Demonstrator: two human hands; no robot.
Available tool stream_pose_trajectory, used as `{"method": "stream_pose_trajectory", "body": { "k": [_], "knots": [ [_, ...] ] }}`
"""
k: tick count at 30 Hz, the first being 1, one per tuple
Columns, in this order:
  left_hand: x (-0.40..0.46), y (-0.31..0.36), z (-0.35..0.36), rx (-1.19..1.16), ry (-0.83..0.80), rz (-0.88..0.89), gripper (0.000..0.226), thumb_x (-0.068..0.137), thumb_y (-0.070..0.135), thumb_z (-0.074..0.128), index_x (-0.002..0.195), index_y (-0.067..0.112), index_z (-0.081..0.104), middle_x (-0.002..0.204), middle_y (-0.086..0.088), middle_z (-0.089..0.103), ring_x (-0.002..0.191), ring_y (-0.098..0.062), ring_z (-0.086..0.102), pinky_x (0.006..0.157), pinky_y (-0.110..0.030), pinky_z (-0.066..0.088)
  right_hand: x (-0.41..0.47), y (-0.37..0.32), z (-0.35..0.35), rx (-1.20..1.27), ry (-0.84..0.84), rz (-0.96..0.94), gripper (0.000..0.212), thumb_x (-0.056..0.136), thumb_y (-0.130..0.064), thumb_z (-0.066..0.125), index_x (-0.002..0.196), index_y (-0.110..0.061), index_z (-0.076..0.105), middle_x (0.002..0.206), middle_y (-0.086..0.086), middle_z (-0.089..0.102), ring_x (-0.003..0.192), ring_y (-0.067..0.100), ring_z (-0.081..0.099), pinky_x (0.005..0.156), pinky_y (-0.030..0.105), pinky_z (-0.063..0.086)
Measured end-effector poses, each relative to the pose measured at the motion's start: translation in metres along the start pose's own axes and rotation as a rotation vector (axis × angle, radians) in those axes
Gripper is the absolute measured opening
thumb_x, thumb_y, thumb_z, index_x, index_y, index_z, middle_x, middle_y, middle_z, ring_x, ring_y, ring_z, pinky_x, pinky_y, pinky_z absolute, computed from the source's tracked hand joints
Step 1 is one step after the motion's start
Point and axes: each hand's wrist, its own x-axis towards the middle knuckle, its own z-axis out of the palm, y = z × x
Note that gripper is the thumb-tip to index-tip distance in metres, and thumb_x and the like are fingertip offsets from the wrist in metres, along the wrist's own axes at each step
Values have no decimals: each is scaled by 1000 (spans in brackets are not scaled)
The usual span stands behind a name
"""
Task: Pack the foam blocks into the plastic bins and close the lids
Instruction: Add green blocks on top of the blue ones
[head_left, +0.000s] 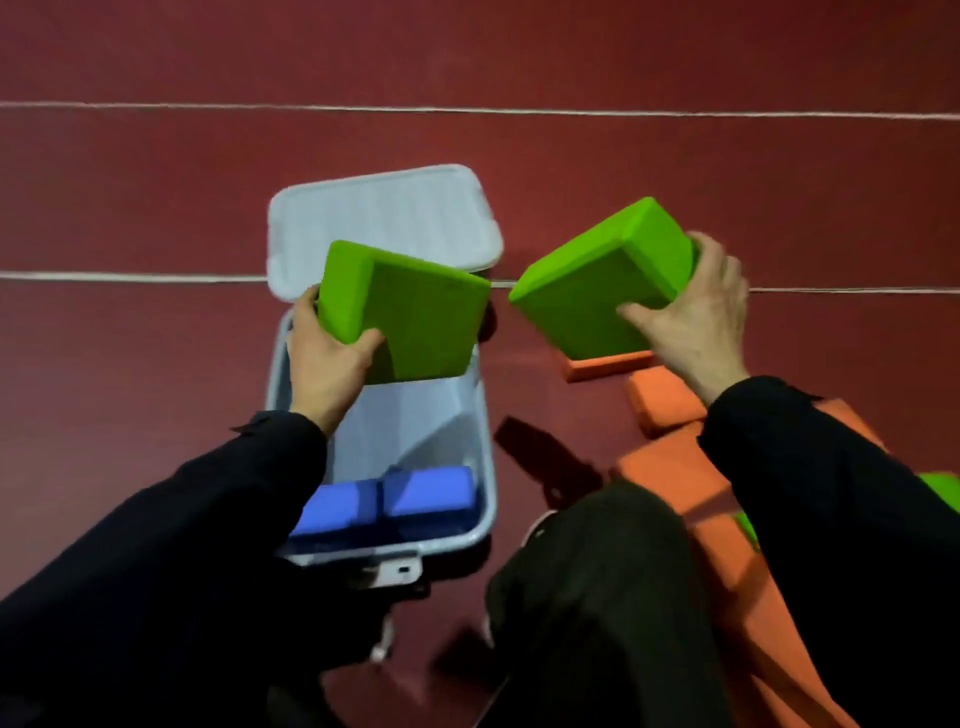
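Two green foam blocks are clamped, one per hand: left hand (332, 358) holds its block (410, 312) over the open bin (480, 467); right hand (696, 322) holds another (597, 280) beside it. Next: lower both alongside the blue blocks (384, 504).

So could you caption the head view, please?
Both hands hold green blocks above the open bin.

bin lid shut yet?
No, the grey plastic bin stands open, its pale ribbed lid flipped back behind it, with two blue foam blocks visible inside.
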Motion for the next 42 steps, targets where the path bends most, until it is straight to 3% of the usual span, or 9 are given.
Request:
{"method": "stream_pose_trajectory", "body": {
  "k": [6,11,15,20,27,31,35,40,42],
  "knots": [
    [9,-80,-91,555,-67,68,87,58,45,63,138,17,47,128,-14,58,115,-40,49,99,-47,43,-53,-91,99,165,-255,-52,99,62,-42,89,147,-25,41,133,13,50,125,34,46,105,43,36],
    [22,-144,-87,844,-327,181,86,58,49,62,138,21,48,125,-12,59,113,-40,52,96,-48,40,-79,-115,173,-9,-507,-172,99,63,-46,89,147,-29,40,129,13,50,119,37,48,104,46,39],
    [27,-187,-69,1040,-570,282,87,59,48,65,138,20,44,124,-9,59,113,-37,57,111,-55,33,-89,-115,212,-189,-635,-373,97,65,-49,86,146,-28,38,128,10,49,118,34,47,104,44,37],
    [21,-230,-50,1217,-746,270,93,64,44,72,146,21,34,139,-6,53,130,-34,50,115,-60,29,-120,-106,249,-362,-773,-613,93,65,-51,84,142,-23,39,121,8,51,112,33,51,100,45,40],
    [15,-250,-32,1303,-744,201,101,75,48,64,158,18,16,167,-10,18,155,-35,14,119,-63,17,-143,-76,284,-430,-891,-620,93,76,-60,72,149,-18,32,130,11,53,117,37,53,103,49,40],
    [5,-266,-31,1290,-799,132,97,80,46,47,161,14,4,170,-12,2,156,-34,6,121,-61,14,-168,-69,300,-399,-1078,-537,104,83,-83,38,162,-19,13,165,15,24,152,37,21,123,55,16],
    [5,-277,-27,1140,-767,157,97,75,59,28,162,25,0,170,-13,-3,155,-41,0,120,-67,9,-183,-63,319,-431,-991,-493,111,80,-90,20,164,-19,7,170,16,9,156,37,6,124,59,5],
    [-5,-274,-5,1166,-715,182,95,88,77,22,158,12,26,166,-19,22,154,-40,17,117,-70,6,-180,-67,331,-489,-1097,-418,118,70,-95,13,163,-23,1,170,15,3,157,36,2,124,59,2],
    [-2,-260,1,1122,-686,198,90,91,74,22,154,11,34,161,-15,34,150,-38,28,117,-70,11,-167,-77,326,-475,-1218,-383,112,77,-92,27,163,-26,0,171,13,1,157,34,0,125,57,2]
  ]
}}
